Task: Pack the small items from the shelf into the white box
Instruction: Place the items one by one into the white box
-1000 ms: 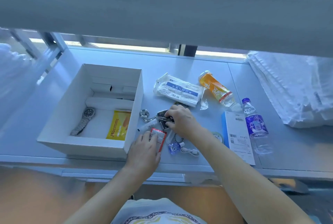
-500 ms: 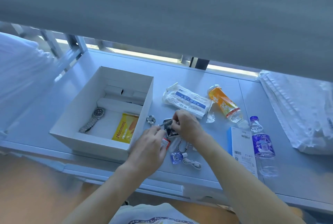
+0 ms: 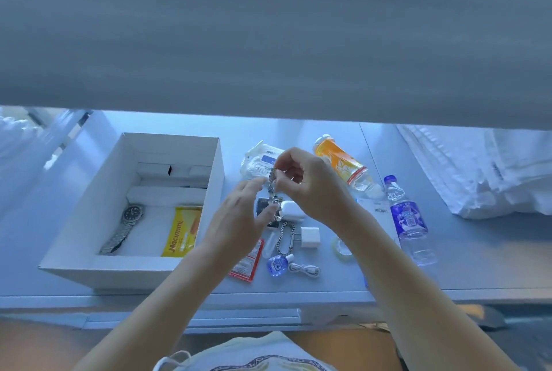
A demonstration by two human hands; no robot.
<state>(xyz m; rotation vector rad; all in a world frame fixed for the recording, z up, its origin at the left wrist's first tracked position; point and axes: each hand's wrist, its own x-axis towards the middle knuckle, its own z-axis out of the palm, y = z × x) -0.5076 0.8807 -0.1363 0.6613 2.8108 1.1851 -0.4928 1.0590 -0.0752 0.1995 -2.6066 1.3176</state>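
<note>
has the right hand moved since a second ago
Yes. The right hand was low by the white box's near corner; it has lifted, pinching a chain level with the box's far half.

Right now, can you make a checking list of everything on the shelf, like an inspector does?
Surface: pale shelf, under a grey overhang.
Job's things: white box at left, holding a wristwatch and a yellow packet. Right hand pinches a metal chain lifted above the shelf.
Clutter: red sachet, white earbud case, white charger plug, chain bracelet, small blue bottle, tape roll, orange bottle, water bottle, gauze pack.
Hands: left hand open beside the chain; right pinching it.
Cables: short white cable, coiled by the blue bottle.
Surroundings: folded white cloth at right.
</note>
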